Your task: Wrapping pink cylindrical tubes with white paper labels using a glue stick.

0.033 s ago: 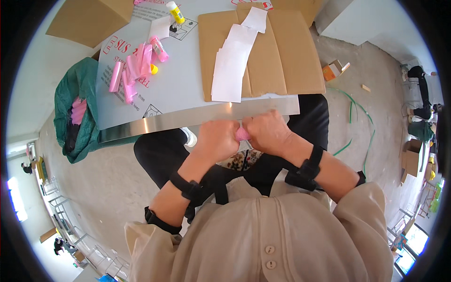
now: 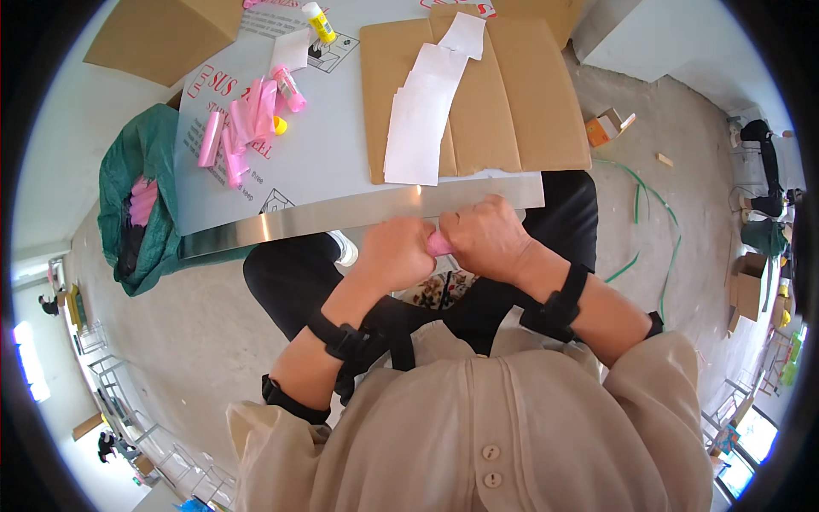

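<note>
My left hand [image 2: 394, 253] and my right hand [image 2: 485, 239] are pressed together just below the metal front edge of the grey table [image 2: 341, 162]. Both are closed on a small pink piece [image 2: 439, 246], of which only a sliver shows between the fingers. Black straps sit on both wrists. On the table's left part lies a heap of pink tubes [image 2: 243, 119], with a yellow-capped glue stick [image 2: 318, 20] further back. White paper sheets [image 2: 422, 111] lie on a flat cardboard sheet [image 2: 520, 94] straight ahead of my hands.
A green bag [image 2: 128, 200] with pink things inside hangs off the table's left side. A cardboard box [image 2: 162, 34] stands at the back left. On the concrete floor to the right lie a small orange box [image 2: 604, 128] and a green strap [image 2: 661, 226].
</note>
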Demonstrator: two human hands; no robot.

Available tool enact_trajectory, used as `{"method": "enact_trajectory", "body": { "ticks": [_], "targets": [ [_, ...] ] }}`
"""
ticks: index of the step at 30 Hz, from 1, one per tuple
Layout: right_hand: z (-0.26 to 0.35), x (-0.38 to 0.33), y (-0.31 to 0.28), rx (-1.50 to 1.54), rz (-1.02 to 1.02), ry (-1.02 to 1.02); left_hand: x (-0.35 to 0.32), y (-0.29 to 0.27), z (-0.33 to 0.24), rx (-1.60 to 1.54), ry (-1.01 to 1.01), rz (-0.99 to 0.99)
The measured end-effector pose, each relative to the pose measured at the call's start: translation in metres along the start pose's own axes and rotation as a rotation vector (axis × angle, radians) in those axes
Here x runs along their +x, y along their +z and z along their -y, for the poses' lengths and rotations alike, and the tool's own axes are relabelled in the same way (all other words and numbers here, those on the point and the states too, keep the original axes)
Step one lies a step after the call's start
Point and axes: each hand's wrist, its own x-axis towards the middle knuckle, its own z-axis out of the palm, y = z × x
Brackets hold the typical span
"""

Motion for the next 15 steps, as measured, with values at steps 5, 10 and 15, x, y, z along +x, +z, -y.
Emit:
{"method": "enact_trajectory", "body": {
  "ticks": [5, 10, 15],
  "targets": [
    [-0.010, 0.000, 0.002, 0.447, 0.413, 0.161, -0.003, 0.000, -0.009, 0.145, 0.129, -0.120],
    [-0.002, -0.006, 0.002, 0.243, 0.074, 0.042, 0.000, -0.005, -0.007, 0.011, -0.014, -0.027],
    [-0.001, -0.007, 0.003, -0.107, -0.088, -0.144, -0.001, -0.004, -0.005, -0.166, -0.154, 0.218]
  ]
}}
